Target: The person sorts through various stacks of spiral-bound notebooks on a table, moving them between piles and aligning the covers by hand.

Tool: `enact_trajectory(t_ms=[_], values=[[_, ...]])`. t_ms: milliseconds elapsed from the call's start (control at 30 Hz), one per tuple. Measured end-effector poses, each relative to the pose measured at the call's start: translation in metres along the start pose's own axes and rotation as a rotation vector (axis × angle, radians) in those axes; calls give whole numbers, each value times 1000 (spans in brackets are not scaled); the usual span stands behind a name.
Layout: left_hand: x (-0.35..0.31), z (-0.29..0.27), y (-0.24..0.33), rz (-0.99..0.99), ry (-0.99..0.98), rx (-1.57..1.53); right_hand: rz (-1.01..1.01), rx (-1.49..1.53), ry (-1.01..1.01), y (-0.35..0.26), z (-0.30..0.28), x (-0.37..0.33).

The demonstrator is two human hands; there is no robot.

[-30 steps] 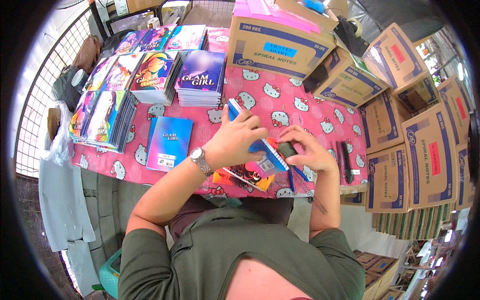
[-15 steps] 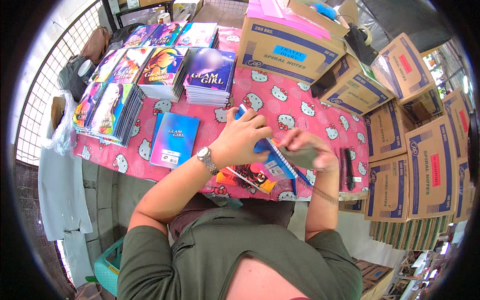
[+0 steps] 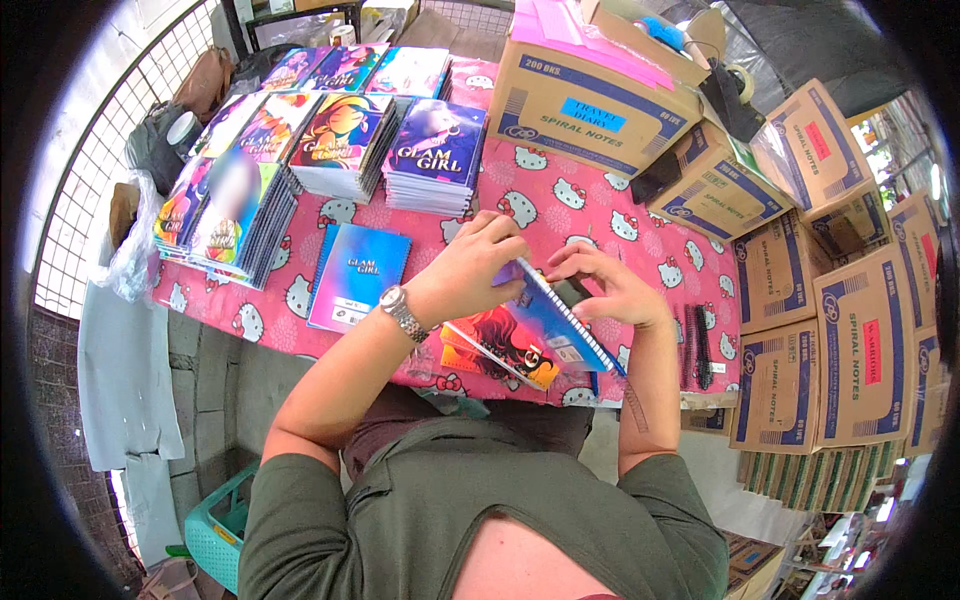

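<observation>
- A table (image 3: 610, 215) covered with a pink cloth printed with white cartoon cats serves as the work surface; everything below is placed relative to it.
- At the table's near edge, the left hand (image 3: 470, 270) is curled, fingers closed on the top edge of a blue spiral notebook (image 3: 555, 325), which stands tilted on its side above the cloth.
- The right hand (image 3: 610, 285) rests on the same notebook from the other side, fingers bent and loosely closed over its far face; how firmly it grips I cannot tell.
- Under the notebook, on the cloth, lies an orange-and-red notebook (image 3: 495, 350) partly past the near edge.
- A single blue notebook (image 3: 358, 275) lies flat on the table, left of the hands.
- Stacks of colourful notebooks (image 3: 345, 140) fill the table's far left part.
- Black spiral bindings (image 3: 695, 345) lie near the table's right end.
- A large cardboard box (image 3: 590, 100) sits on the table's far side; more cardboard boxes (image 3: 850, 350) are piled beside its right end.
- A wire mesh fence (image 3: 95, 170) runs beyond the table's left side, and a teal plastic basket (image 3: 215, 525) stands on the ground below the near edge.
</observation>
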State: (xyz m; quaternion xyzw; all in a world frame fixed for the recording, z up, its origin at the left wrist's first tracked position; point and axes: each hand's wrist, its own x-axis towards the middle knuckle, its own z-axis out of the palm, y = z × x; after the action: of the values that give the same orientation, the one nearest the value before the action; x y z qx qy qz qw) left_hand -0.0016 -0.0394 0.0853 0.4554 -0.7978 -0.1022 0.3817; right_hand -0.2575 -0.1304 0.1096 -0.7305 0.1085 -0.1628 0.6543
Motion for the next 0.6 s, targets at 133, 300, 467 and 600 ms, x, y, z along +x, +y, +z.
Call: enact_trajectory(t_ms=[133,300,467,600], values=[[-8,-4,0,-59,4,-6,101,-105,-8,-3,0,9],[-6,-4,2,-127,-60,-216,-113,169,-130,3,-5,11],[-2,-1,0,-93,-78,-256,49,-40,25,2,-7,17],[4,1,-2,-82,-104,-253,217,-256,39,-3,-7,25]])
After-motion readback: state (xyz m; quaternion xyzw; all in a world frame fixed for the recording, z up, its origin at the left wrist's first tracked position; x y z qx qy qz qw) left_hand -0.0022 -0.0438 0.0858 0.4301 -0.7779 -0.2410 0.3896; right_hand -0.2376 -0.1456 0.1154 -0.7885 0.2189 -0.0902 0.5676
